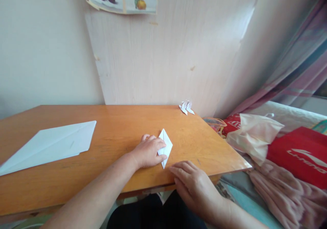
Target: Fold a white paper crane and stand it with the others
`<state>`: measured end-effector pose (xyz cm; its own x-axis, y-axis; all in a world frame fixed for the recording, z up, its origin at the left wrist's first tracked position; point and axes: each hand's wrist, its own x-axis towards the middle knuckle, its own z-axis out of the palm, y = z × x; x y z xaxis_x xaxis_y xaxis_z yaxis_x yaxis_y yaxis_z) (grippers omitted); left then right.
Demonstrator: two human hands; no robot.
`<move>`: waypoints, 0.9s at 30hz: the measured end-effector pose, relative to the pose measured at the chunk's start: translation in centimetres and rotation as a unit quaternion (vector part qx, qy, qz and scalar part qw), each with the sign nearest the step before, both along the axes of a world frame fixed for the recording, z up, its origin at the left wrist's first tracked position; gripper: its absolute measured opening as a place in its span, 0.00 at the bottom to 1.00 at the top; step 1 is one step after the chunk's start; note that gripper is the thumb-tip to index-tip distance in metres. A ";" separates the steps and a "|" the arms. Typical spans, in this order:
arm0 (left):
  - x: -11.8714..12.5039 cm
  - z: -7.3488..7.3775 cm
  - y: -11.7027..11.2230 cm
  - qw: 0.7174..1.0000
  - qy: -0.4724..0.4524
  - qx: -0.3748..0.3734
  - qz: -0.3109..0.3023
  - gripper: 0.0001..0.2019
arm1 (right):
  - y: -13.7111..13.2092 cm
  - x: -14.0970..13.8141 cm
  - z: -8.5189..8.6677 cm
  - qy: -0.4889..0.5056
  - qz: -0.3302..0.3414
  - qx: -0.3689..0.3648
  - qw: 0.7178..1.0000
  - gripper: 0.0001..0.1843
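A small white folded paper in a diamond shape (166, 143) lies near the front edge of the orange wooden table (117, 133). My left hand (148, 152) rests on its left half, fingers curled and pressing it down. My right hand (190, 181) lies flat on the table's front edge just right of the paper's lower tip, fingers stretched out and holding nothing.
A large folded white sheet (51, 143) lies on the table's left. A small finished paper figure (186, 107) sits at the far right edge by the wall panel. Plastic bags (251, 133), a red bag (298, 155) and pink cloth (286, 195) crowd the right side.
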<state>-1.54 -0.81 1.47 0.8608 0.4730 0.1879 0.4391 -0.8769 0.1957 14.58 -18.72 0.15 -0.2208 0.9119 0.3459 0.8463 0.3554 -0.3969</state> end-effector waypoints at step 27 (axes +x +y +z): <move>-4.6 -2.7 -12.6 0.992 -0.054 0.103 0.050 0.18 | -1.2 1.0 -3.2 -0.104 -0.007 0.036 0.994 0.34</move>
<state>-6.16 -13.42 -1.20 0.7812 0.4972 0.3774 0.5126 -0.8561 0.0667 15.54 -19.97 -3.06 -0.2817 0.8898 0.3590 0.9127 0.3640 -0.1858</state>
